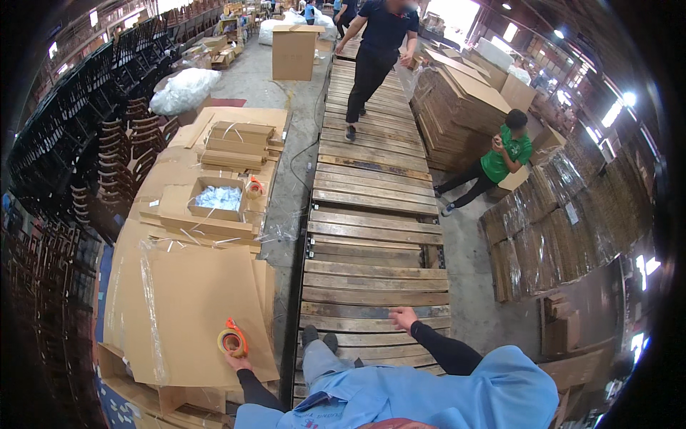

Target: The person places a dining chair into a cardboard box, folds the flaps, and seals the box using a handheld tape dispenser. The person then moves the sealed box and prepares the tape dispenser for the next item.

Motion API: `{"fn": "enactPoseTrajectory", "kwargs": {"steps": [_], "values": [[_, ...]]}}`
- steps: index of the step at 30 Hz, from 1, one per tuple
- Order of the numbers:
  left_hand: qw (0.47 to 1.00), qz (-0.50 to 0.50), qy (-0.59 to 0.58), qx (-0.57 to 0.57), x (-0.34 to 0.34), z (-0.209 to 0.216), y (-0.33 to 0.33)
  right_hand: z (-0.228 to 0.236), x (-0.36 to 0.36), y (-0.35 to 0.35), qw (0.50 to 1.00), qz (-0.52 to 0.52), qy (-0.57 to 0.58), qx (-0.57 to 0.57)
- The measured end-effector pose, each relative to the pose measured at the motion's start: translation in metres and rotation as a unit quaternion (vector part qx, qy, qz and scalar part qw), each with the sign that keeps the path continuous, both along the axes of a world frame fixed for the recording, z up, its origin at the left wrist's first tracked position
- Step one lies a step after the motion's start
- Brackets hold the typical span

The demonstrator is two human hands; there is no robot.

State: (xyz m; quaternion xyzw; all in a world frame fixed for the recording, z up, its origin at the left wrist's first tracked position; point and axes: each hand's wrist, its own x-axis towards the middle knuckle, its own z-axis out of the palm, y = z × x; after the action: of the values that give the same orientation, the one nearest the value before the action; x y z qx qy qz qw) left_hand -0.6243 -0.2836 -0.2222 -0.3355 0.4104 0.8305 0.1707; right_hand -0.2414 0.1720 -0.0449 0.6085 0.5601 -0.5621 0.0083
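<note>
My left hand [237, 362] grips the lower edge of an orange-handled tape dispenser [231, 332] with a yellowish roll. The dispenser is over a large flat cardboard sheet [193, 307] on the stack to my left. My right hand [404, 318] is held out above the wooden slats, fingers loosely apart and nothing in them. Farther up the cardboard stack, an open carton [216, 212] holds pale blue-white plastic packets. Beside that carton lies a second tape dispenser [254, 188].
I stand on a slatted wooden walkway [375, 289] with a gap between some slats. A person in dark clothes [382, 50] walks on it ahead. Another in green [506, 154] stands right, near wrapped cardboard bundles [564, 222]. Stacked chairs [118, 157] line the left.
</note>
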Motion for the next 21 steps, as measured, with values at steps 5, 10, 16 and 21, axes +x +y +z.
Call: {"fn": "enactPoseTrajectory", "kwargs": {"steps": [5,10,16,21], "values": [[0.929,-0.030,0.004,-0.369,-0.017,-0.005,0.000,-0.042,0.035,-0.010,0.995,0.063,-0.074,0.000],[0.770,-0.122,-0.084,-0.621,-0.022,0.018,0.001,-0.047,0.024,-0.017,0.991,0.078,-0.105,0.013],[0.486,-0.259,0.262,-0.792,0.016,0.042,0.022,-0.048,-0.014,-0.001,0.999,0.028,-0.006,0.026],[0.359,-0.493,0.245,-0.753,0.029,0.081,0.031,-0.041,-0.021,-0.021,1.000,-0.006,-0.005,0.022]]}}
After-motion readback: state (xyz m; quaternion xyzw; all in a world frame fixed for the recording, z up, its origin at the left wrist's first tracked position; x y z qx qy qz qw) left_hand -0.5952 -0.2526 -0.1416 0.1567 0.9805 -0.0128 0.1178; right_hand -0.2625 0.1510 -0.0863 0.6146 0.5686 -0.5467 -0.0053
